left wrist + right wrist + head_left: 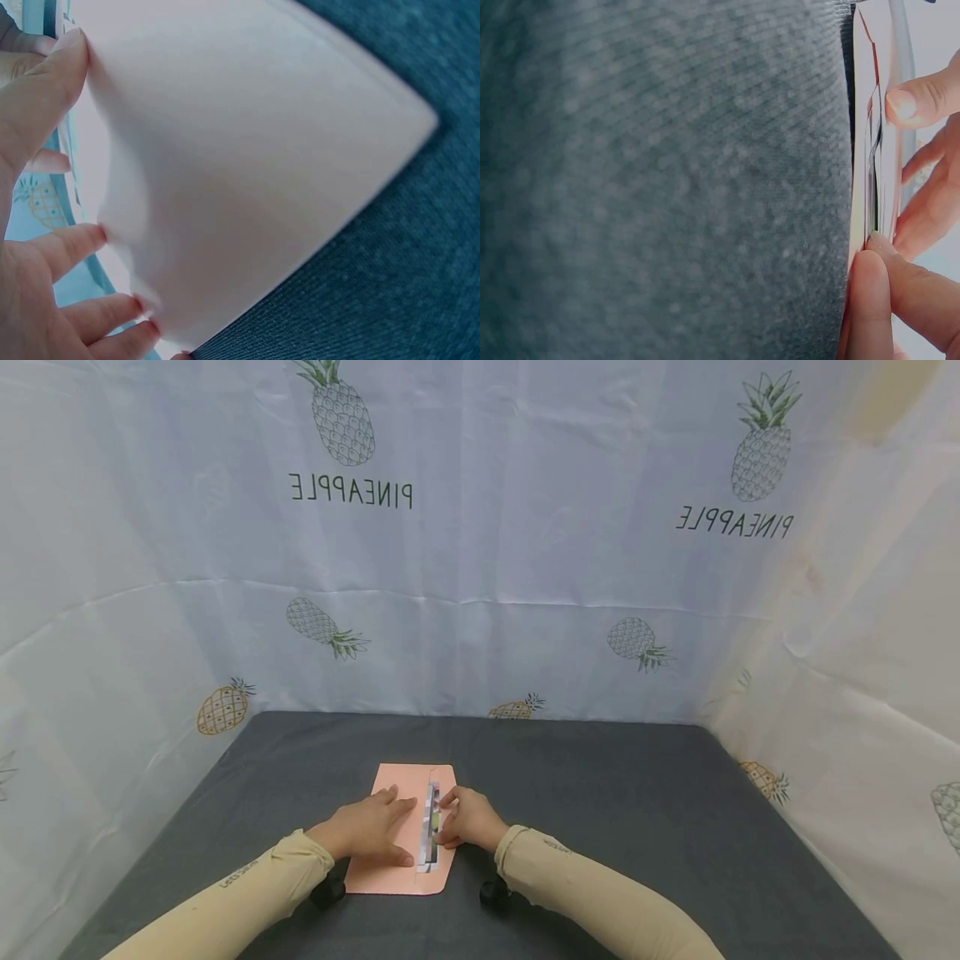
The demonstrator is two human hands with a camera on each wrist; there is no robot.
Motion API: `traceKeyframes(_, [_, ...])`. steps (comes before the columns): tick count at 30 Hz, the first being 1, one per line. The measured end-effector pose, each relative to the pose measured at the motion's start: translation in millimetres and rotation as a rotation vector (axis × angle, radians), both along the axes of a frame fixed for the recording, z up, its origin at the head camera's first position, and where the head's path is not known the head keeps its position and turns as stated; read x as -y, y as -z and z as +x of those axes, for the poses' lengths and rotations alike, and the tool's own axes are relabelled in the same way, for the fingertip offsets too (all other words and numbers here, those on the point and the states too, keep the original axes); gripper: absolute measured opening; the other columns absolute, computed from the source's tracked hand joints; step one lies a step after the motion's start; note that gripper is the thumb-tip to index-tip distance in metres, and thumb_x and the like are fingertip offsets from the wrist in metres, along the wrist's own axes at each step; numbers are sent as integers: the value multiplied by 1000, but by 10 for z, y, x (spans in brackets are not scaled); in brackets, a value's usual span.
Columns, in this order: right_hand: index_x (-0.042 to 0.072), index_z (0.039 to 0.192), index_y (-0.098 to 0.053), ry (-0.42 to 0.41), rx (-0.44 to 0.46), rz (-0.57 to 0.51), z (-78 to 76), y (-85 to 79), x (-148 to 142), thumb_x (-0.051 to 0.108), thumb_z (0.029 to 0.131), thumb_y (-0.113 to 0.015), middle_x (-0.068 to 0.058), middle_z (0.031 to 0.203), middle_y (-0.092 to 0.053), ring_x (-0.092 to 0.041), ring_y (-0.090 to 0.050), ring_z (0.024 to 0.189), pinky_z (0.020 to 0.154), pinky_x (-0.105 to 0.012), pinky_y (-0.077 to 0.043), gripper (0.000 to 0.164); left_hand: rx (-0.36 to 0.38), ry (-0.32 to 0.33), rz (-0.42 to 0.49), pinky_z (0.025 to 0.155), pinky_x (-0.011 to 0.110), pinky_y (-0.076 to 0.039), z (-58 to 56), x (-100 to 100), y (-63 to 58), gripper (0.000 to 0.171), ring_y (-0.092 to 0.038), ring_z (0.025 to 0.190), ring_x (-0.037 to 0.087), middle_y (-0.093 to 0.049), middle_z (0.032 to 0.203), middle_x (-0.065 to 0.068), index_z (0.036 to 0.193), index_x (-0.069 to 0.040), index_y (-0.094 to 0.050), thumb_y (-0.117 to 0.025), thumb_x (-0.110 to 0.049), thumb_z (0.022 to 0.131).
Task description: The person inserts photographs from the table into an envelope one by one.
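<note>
A peach-pink envelope (386,881) lies on the dark table with its opening and flap toward the right. A stack of printed papers (429,839) shows in that opening, its edges seen end-on in the right wrist view. My left hand (375,828) rests spread on the envelope's body, its thumb and fingertips pressing the surface (225,150), which bulges a little. At the opening, my right hand (471,818) has its fingers curled, with thumb and a finger (911,296) pinching at the papers' edge. The part of the papers inside the envelope is hidden.
Dark cloth covers the table (585,802). Behind and at both sides hangs a pale curtain (487,543) printed with pineapples. A black wrist device (495,893) sits under the right wrist, and another black device (327,892) under the left.
</note>
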State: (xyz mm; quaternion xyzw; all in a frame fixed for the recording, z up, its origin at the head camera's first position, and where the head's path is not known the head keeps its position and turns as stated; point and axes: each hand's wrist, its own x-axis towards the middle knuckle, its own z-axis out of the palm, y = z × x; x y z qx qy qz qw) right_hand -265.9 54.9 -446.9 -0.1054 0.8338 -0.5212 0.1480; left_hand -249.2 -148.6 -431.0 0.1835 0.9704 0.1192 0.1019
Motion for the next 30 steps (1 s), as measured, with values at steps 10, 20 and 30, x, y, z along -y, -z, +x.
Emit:
traceKeyframes(10, [-2, 108, -58, 7, 22, -43, 17, -22, -38, -12, 70, -78, -9, 71, -60, -15, -65, 55, 57, -31, -57, 44, 12, -2, -9, 95, 60, -43, -18, -9, -2, 94, -41, 135, 39, -37, 151, 23, 144, -16, -48, -79, -60, 67])
traceKeyframes(20, [-5, 113, -60, -57, 7, -106, 54, -132, -187, -3, 81, -73, -12, 80, -62, -22, -69, 67, 62, -35, -58, 34, 26, -6, -11, 97, 60, -41, -14, -9, -30, 94, -39, 137, 39, -35, 152, 22, 144, -16, -47, -79, -60, 67])
traceKeyframes(30, [-5, 122, -57, -77, 13, -87, 35, -319, -464, 6, 86, -71, -12, 89, -66, -25, -68, 79, 68, -36, -58, 40, 23, -3, 4, 99, 61, -39, -30, 22, -34, 101, -37, 138, 40, -33, 153, 22, 146, -13, -43, -77, -65, 65])
